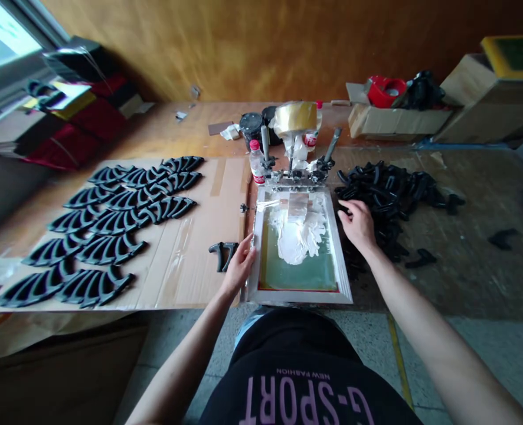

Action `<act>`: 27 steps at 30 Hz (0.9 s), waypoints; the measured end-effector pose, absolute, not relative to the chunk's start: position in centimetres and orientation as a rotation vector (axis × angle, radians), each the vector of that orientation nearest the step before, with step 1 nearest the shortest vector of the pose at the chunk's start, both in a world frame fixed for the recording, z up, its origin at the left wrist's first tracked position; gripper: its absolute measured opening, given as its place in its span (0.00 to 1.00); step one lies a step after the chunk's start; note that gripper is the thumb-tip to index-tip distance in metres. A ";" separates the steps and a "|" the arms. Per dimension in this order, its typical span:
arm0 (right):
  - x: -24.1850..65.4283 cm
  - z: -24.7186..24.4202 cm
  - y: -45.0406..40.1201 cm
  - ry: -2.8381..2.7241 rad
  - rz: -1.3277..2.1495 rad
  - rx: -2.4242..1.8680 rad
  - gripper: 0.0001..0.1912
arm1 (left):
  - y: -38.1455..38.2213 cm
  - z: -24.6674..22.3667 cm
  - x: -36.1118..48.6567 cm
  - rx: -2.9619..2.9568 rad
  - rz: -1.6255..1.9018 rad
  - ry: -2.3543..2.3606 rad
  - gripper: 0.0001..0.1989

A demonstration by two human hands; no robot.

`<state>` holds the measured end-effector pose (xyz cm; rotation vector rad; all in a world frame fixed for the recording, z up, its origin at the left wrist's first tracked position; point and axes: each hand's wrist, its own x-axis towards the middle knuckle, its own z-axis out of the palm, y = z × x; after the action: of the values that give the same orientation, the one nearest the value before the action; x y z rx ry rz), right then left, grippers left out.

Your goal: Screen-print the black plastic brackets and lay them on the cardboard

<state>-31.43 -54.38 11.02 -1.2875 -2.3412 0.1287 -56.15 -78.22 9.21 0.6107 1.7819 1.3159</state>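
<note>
A screen-printing frame lies in front of me, its green mesh partly covered by thick white ink. At its left side, my left hand has curled fingers closed on the frame's edge; what lies under the fingertips is hidden. Just left of that hand, a single black plastic handle-shaped part rests on the cardboard. Beyond the frame's right rail, my right hand reaches to the near-left side of a heap of black parts. Thumb and forefinger are apart, with nothing visible between them.
Rows of nested black parts cover the left of the cardboard sheet. A clamp assembly, bottle, tape roll and dark tubs stand behind the frame. Cardboard boxes sit at back right.
</note>
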 end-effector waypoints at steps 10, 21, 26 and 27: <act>-37.4 10.9 -59.4 -2.899 0.412 -0.632 0.09 | -77.5 6.2 -56.4 0.625 1.176 1.915 0.28; -34.6 10.8 -62.1 -2.881 0.470 -0.468 0.16 | -77.7 5.0 -56.7 0.662 1.223 1.838 0.32; -35.6 11.3 -61.6 -2.815 0.577 -0.540 0.12 | -77.8 6.3 -56.7 0.668 1.212 1.811 0.33; -36.4 12.1 -60.8 -2.763 0.568 -0.617 0.14 | -77.8 7.0 -56.7 0.663 1.219 1.786 0.34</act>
<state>-36.43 -60.79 12.07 -0.6170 -2.7633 0.5680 -56.66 -77.83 7.02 0.6634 1.7865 1.2189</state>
